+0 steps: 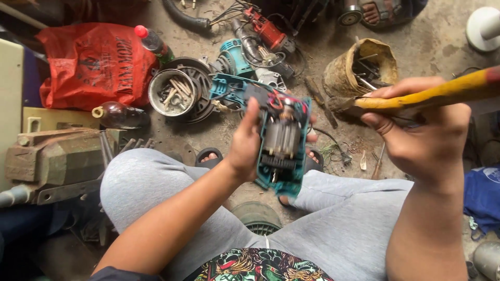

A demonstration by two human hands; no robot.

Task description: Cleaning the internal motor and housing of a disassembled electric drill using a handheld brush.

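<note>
Frame centre: our left hand (245, 148) closed round the teal opened drill (278, 143), motor and wires bared; we judge it heavy, rigid, wiring fragile, best held by casing; right hand (424, 132) clasps yellow-handled tool (437, 93)

1. We see a red plastic bag (94, 65) with dark print lying crumpled on the ground at upper left, beside a round metal bowl of bolts (172, 92).
2. A blue bag (483, 196) with pale print sits at the right edge.
3. We cannot make out any labels, signs or screens.
</note>
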